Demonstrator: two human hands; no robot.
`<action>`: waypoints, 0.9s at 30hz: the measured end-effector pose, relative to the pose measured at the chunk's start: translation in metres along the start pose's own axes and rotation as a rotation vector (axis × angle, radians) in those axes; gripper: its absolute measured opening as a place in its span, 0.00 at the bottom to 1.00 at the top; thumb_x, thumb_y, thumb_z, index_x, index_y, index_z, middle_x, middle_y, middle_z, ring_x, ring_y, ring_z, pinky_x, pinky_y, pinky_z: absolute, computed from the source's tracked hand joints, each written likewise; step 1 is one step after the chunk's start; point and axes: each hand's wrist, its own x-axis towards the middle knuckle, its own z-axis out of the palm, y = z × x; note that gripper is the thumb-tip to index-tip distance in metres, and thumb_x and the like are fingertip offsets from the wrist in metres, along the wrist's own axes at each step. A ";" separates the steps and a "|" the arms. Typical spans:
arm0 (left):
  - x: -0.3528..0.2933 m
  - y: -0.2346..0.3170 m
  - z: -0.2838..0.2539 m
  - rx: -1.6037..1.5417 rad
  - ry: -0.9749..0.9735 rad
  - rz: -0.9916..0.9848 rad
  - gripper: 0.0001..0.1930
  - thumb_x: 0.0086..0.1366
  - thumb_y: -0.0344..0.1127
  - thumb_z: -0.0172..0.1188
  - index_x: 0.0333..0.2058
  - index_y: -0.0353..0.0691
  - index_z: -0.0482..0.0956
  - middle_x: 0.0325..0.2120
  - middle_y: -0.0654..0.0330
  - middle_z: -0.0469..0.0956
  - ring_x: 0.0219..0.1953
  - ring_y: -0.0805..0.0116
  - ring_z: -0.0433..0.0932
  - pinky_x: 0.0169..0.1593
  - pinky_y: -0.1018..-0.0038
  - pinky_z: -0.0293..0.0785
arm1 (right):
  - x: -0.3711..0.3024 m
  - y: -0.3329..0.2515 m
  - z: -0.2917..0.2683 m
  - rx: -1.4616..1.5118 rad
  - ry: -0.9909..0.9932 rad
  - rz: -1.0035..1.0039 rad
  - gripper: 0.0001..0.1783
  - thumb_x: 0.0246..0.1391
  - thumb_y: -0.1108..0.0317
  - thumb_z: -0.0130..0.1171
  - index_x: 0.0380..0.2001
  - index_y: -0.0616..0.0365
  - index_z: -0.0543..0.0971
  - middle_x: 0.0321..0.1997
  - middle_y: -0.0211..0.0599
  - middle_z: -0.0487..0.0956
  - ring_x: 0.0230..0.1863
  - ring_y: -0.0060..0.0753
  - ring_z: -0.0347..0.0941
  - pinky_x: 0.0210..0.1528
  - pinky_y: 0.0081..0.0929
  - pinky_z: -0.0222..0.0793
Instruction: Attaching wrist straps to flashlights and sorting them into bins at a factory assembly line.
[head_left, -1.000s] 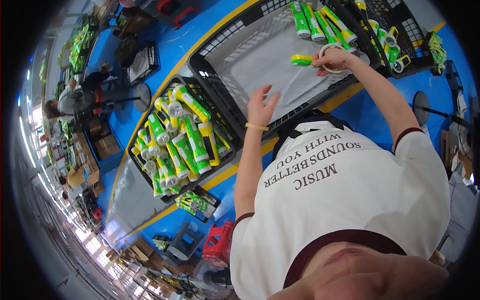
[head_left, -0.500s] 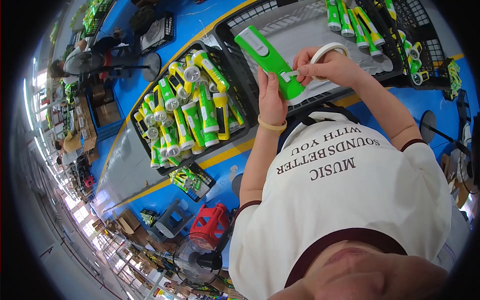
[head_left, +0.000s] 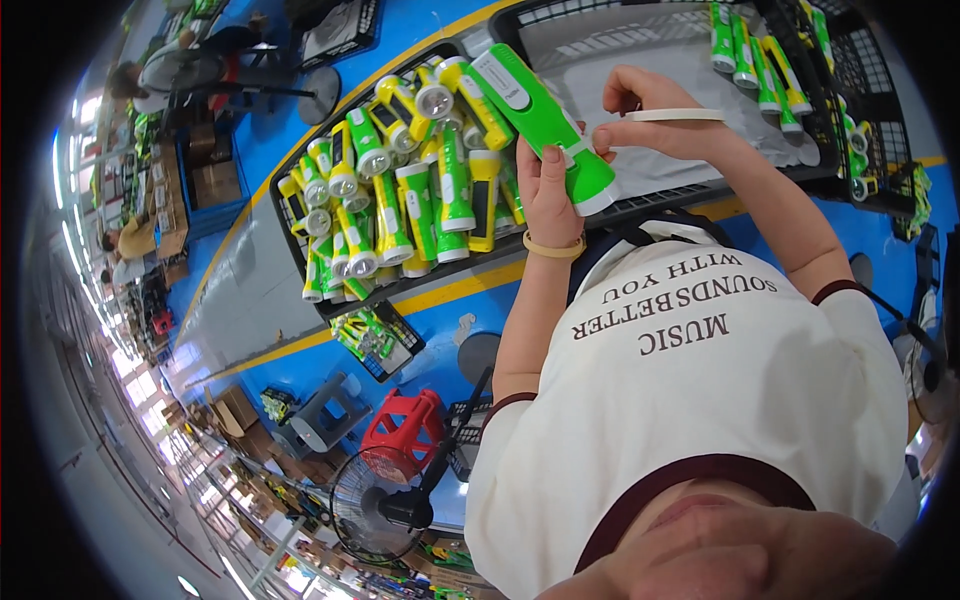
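Note:
My left hand (head_left: 546, 190) grips a green flashlight (head_left: 535, 112) with a pale switch panel, its wide head pointing down toward me. A small whitish strip (head_left: 573, 151) lies across the flashlight just above the head. My right hand (head_left: 660, 110) is beside it, fingers curled and thumb reaching to the flashlight's edge near the strip. A thin white ring, like a roll of tape (head_left: 675, 115), sits in this right hand, seen nearly edge-on. Whether the thumb presses on the flashlight or only nears it, I cannot tell.
A black crate (head_left: 490, 262) heaped with green and yellow flashlights stands at left. Under my hands is a larger crate lined with grey sheet (head_left: 640, 45), several flashlights (head_left: 760, 65) at its far right. A red stool (head_left: 405, 435) and a fan (head_left: 375, 505) stand lower left.
The right hand's fingertips have come off the strip and lifted, while its thumb stays near the flashlight. The ring has turned nearly edge-on. The left hand still holds the flashlight.

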 end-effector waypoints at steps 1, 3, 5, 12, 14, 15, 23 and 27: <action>-0.001 0.008 -0.003 -0.064 0.019 -0.050 0.18 0.60 0.29 0.50 0.49 0.39 0.59 0.39 0.54 0.69 0.37 0.60 0.75 0.40 0.62 0.75 | 0.003 -0.002 0.003 0.002 -0.014 -0.017 0.19 0.42 0.58 0.63 0.25 0.61 0.68 0.23 0.30 0.67 0.24 0.20 0.62 0.27 0.18 0.59; -0.003 0.021 -0.009 0.021 0.069 -0.099 0.17 0.57 0.24 0.51 0.46 0.38 0.61 0.37 0.54 0.69 0.35 0.60 0.76 0.39 0.65 0.76 | 0.012 -0.009 0.010 0.208 -0.159 0.000 0.18 0.42 0.58 0.63 0.24 0.60 0.68 0.24 0.29 0.67 0.25 0.20 0.62 0.27 0.17 0.59; -0.005 0.033 -0.029 0.100 0.144 -0.169 0.16 0.54 0.22 0.52 0.42 0.35 0.63 0.34 0.54 0.70 0.33 0.61 0.77 0.37 0.67 0.76 | 0.022 -0.013 0.023 0.106 -0.178 -0.129 0.15 0.45 0.61 0.61 0.21 0.59 0.69 0.23 0.27 0.67 0.25 0.19 0.60 0.26 0.18 0.56; -0.009 0.075 -0.067 0.056 0.377 -0.116 0.13 0.53 0.26 0.54 0.37 0.33 0.66 0.27 0.54 0.72 0.25 0.63 0.76 0.29 0.69 0.76 | 0.037 -0.021 0.108 0.469 -0.019 -0.095 0.09 0.48 0.67 0.59 0.22 0.55 0.69 0.21 0.18 0.63 0.24 0.11 0.54 0.24 0.14 0.49; -0.007 0.101 -0.120 0.192 0.495 0.094 0.11 0.53 0.34 0.55 0.33 0.34 0.71 0.27 0.55 0.74 0.24 0.67 0.75 0.27 0.72 0.73 | 0.042 -0.025 0.109 0.529 0.049 -0.015 0.09 0.50 0.65 0.57 0.22 0.55 0.70 0.20 0.19 0.64 0.24 0.12 0.56 0.26 0.14 0.51; -0.005 0.139 -0.144 0.234 0.596 0.202 0.12 0.53 0.38 0.56 0.31 0.35 0.72 0.27 0.55 0.74 0.24 0.68 0.74 0.26 0.73 0.71 | 0.047 -0.016 0.094 0.614 0.106 0.064 0.10 0.50 0.63 0.57 0.21 0.55 0.71 0.20 0.21 0.65 0.25 0.14 0.58 0.28 0.14 0.53; -0.045 0.312 -0.364 1.978 1.141 -0.450 0.26 0.45 0.41 0.63 0.43 0.33 0.69 0.39 0.43 0.73 0.43 0.48 0.72 0.46 0.63 0.68 | 0.009 0.105 0.012 0.404 0.344 0.343 0.11 0.52 0.60 0.54 0.22 0.54 0.70 0.20 0.21 0.66 0.24 0.12 0.59 0.28 0.13 0.53; -0.063 0.328 -0.410 2.148 0.932 -0.515 0.23 0.51 0.44 0.54 0.44 0.38 0.72 0.41 0.45 0.73 0.44 0.48 0.71 0.45 0.60 0.67 | -0.007 0.154 -0.009 0.547 0.430 0.361 0.10 0.52 0.60 0.55 0.25 0.53 0.70 0.23 0.22 0.68 0.24 0.14 0.61 0.28 0.16 0.58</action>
